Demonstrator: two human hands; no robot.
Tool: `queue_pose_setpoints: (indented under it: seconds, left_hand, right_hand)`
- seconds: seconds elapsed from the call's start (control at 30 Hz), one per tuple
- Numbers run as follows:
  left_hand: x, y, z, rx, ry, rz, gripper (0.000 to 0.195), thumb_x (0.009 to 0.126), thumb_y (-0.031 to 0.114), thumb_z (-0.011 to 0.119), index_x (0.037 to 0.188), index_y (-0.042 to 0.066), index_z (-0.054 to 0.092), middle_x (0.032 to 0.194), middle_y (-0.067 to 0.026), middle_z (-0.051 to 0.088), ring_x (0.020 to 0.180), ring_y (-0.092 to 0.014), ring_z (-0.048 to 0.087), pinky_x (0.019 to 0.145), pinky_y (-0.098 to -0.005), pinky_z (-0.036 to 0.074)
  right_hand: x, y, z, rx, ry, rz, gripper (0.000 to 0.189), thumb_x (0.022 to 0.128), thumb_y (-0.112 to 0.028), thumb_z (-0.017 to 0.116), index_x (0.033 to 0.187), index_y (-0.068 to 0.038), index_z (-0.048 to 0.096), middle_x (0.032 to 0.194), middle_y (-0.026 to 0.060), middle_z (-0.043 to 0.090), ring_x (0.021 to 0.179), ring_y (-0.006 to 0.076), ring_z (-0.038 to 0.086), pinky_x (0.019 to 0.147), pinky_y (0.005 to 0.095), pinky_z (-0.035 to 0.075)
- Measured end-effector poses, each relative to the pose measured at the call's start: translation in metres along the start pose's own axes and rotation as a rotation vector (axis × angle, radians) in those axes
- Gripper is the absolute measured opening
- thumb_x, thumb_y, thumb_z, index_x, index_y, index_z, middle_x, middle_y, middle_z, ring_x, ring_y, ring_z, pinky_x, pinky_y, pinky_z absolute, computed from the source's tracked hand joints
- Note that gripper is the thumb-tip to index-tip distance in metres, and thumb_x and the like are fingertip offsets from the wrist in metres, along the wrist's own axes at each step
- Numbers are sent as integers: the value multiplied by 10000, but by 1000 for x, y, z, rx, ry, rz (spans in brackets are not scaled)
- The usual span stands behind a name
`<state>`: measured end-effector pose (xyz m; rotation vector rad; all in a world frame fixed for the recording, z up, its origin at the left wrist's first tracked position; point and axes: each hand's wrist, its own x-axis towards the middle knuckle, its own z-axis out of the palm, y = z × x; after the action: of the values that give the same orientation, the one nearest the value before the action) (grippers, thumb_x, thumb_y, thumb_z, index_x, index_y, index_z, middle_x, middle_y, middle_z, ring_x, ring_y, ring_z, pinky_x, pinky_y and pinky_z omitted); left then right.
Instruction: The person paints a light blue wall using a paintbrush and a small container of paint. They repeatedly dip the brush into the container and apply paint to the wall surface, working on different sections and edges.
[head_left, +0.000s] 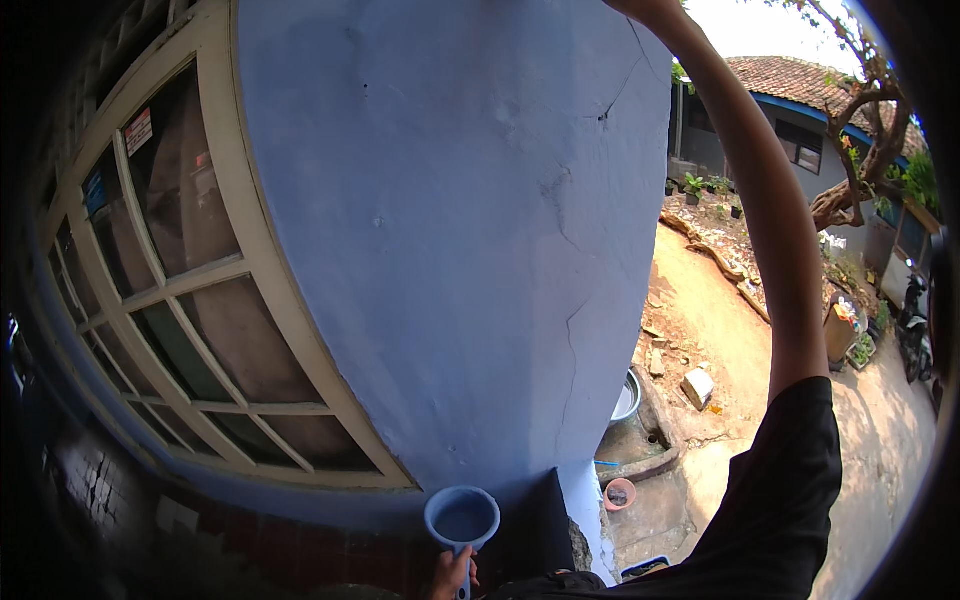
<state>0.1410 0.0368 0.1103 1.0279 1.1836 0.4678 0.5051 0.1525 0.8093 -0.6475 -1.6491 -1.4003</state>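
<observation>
My left hand grips the handle of a blue plastic water dipper at the bottom of the view. Its round bowl faces up, close to the foot of the wall; whether it holds liquid is hard to tell. Across the middle stands a painted blue wall with thin cracks and faint stains. From a black sleeve, my right arm reaches up to the top edge of the picture. The right hand itself lies beyond the frame, so what it holds or touches is hidden.
To the left is a cream-framed window with several panes. Past the wall's right edge are a basin, a small pink pot and a pale stone block. Farther off stand a tree and a tile-roofed house.
</observation>
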Motion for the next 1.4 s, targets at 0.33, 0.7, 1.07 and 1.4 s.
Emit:
queue_pose_setpoints:
  seconds: [0.33, 0.7, 1.07, 1.4]
  left_hand:
    - [16, -10, -15, -88, 29, 26, 341, 1016, 326, 533, 956, -1, 610, 599, -63, 539, 459, -176, 550, 453, -340, 510]
    - [11, 0, -13, -68, 45, 24, 344, 1008, 327, 545, 958, -6, 617, 609, -61, 549, 477, -170, 558, 461, -337, 513]
    - [1, 11, -6, -82, 52, 8, 339, 1015, 321, 542, 962, -6, 615, 611, -62, 546, 490, -171, 561, 480, -341, 516]
    - [18, 2, 1, -60, -35, 16, 328, 1021, 312, 529, 962, 2, 618, 613, -66, 554, 491, -174, 565, 473, -341, 517]
  right_hand:
    - [-9, -3, 8, -1, -38, 51, 128, 873, -81, 681, 971, -54, 759, 1018, 129, 739, 921, 303, 696, 796, 403, 535]
    - [-1, -7, -6, 51, -238, 144, 127, 872, -101, 712, 971, -48, 771, 977, 117, 755, 914, 278, 705, 810, 383, 540]
    - [-56, -22, 4, 129, -299, 3, 113, 857, -60, 713, 952, -59, 773, 998, 110, 750, 883, 282, 709, 762, 376, 555]
    - [18, 1, 14, -33, -68, -142, 138, 877, -45, 657, 968, -55, 761, 1000, 101, 747, 895, 301, 700, 809, 368, 539]
